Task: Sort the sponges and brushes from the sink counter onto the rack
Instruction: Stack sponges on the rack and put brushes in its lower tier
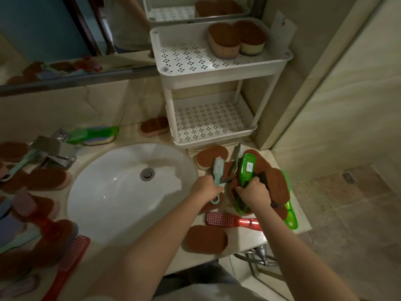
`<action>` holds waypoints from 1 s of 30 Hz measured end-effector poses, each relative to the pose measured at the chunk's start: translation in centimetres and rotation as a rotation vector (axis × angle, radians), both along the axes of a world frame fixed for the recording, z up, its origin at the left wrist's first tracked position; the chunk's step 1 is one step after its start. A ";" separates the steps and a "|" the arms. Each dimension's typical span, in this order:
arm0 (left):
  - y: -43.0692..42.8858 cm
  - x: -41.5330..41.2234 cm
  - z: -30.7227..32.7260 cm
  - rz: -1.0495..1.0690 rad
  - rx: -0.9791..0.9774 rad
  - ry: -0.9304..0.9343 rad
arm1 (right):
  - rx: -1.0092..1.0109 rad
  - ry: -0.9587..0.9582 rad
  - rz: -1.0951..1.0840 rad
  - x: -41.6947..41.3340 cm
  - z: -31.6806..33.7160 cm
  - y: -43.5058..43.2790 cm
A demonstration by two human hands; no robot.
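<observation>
Dim bathroom: beige tiled walls (347, 88), mirror (54, 40), brown floor (347, 213)

The scene is dim and yellowish, with soft shadows. The white sink (121, 192) is the brightest area and carries a few small glints. Wide-angle distortion bends the wall lines at the right edge. The sponges and brushes at the left edge (32, 213) are smeared and out of focus.

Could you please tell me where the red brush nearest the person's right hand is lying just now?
The red brush lies flat on the counter right of the sink, just below the right hand and above a brown sponge.
</observation>
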State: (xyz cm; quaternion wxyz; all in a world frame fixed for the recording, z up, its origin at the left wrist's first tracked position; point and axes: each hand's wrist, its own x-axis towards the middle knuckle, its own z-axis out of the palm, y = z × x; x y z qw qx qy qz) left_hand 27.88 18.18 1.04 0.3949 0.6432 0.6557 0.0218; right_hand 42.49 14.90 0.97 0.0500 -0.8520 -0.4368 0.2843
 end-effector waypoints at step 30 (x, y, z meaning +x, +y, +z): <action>8.2 -1.6 5.3 0.417 0.176 -0.401 | 0.264 0.546 -0.142 0.5 3.9 15.2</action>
